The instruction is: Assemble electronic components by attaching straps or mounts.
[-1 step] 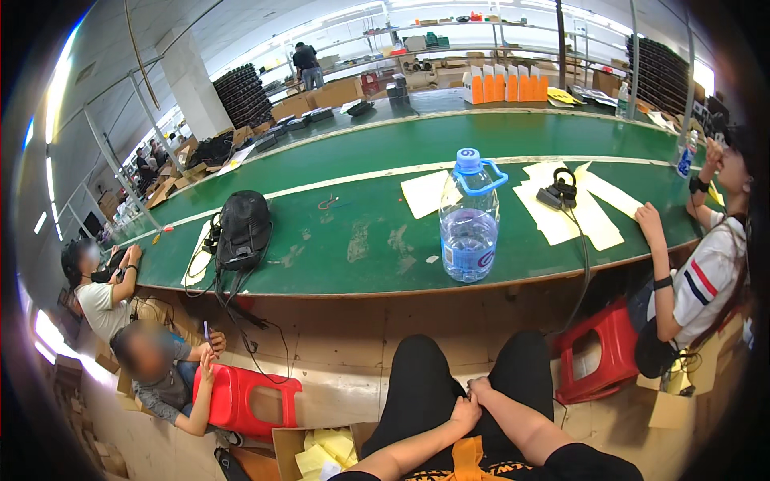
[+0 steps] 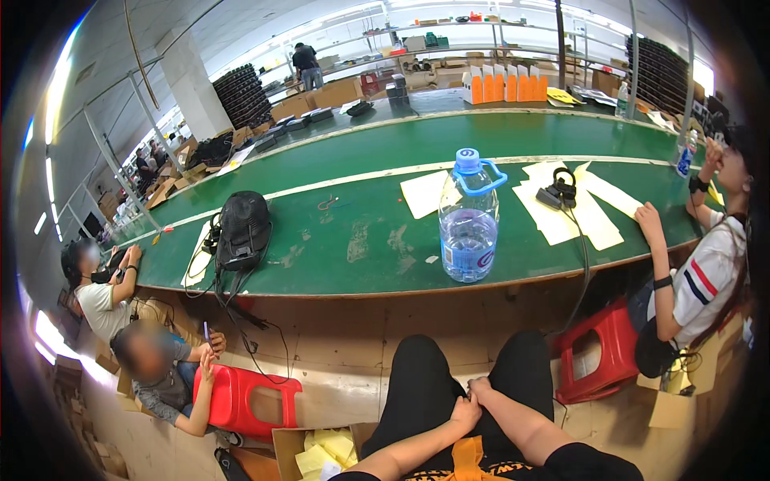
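My left hand (image 2: 465,411) and my right hand (image 2: 480,388) rest together in my lap, between my black-trousered thighs. Their fingers are curled in and touch; whatever lies inside them, if anything, is hidden. In front of me, near the edge of the green table (image 2: 345,276), stands a large clear bottle (image 2: 469,236) with a blue cap and blue handle, partly full. Neither hand touches it. Right of the bottle, a black cabled device with a loop (image 2: 557,191) sits on yellow paper sheets (image 2: 605,228). Another yellow sheet (image 2: 421,195) lies behind the bottle's left side.
A black cap-like bag (image 2: 244,228) with dangling cables lies left on the table. Red stools (image 2: 241,397) flank me, and a carton with yellow paper (image 2: 325,453) stands beside my left leg. Seated people are left and right. Orange-and-white boxes (image 2: 505,86) stand at the back.
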Motion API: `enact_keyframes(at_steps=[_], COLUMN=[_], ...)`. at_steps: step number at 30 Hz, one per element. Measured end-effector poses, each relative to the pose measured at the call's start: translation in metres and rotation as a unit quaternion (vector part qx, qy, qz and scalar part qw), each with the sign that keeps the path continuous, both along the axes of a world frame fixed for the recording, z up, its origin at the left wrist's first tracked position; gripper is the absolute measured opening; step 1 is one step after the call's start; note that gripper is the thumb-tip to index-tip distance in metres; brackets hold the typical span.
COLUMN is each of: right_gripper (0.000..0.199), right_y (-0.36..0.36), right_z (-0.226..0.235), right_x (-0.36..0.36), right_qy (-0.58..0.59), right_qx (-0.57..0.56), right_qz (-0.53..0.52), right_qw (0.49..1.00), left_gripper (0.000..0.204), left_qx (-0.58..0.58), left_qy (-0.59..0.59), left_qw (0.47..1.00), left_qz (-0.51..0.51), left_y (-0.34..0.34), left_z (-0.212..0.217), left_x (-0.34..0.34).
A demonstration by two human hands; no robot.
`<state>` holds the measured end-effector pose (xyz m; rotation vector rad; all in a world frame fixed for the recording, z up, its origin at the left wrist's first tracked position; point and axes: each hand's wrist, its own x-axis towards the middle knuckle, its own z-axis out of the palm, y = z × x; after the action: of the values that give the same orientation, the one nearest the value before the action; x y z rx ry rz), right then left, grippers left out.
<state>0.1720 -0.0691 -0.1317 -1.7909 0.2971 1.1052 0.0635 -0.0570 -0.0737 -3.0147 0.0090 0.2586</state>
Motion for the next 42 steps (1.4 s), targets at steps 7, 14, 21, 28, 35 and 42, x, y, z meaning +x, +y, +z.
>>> enact_keyframes(at_steps=[7, 14, 21, 28, 35, 42], right_gripper=[0.015, 0.014, 0.015, 0.018, 0.017, 0.019], right_y=[-0.003, -0.003, -0.002, -0.001, 0.004, -0.009], right_z=[-0.022, -0.014, -0.05, -0.03, -0.008, -0.045], right_x=[0.001, -0.002, 0.004, 0.004, -0.005, 0.012], right_qy=[-0.09, -0.095, -0.102, -0.05, -0.025, -0.143], right_qx=[-0.003, 0.008, -0.011, -0.053, -0.017, -0.082], right_qz=[0.039, 0.015, -0.023, -0.011, 0.014, 0.072], right_qw=[0.995, 0.995, 0.994, 0.997, 0.999, 0.984], left_gripper=[0.021, 0.021, 0.02, 0.019, 0.019, 0.019], left_qx=[-0.003, 0.02, -0.024, -0.032, -0.014, -0.05], left_qy=[0.011, 0.009, 0.033, 0.003, -0.014, 0.069], left_qw=[1.0, 1.0, 0.999, 0.999, 1.0, 0.996], left_qz=[-0.005, -0.005, -0.005, -0.02, -0.005, -0.019], left_y=[-0.001, 0.0, 0.001, 0.002, 0.007, -0.001], left_z=[0.0, 0.012, 0.008, 0.01, 0.004, 0.011], left_x=[0.001, -0.001, 0.002, 0.0, -0.005, 0.014])
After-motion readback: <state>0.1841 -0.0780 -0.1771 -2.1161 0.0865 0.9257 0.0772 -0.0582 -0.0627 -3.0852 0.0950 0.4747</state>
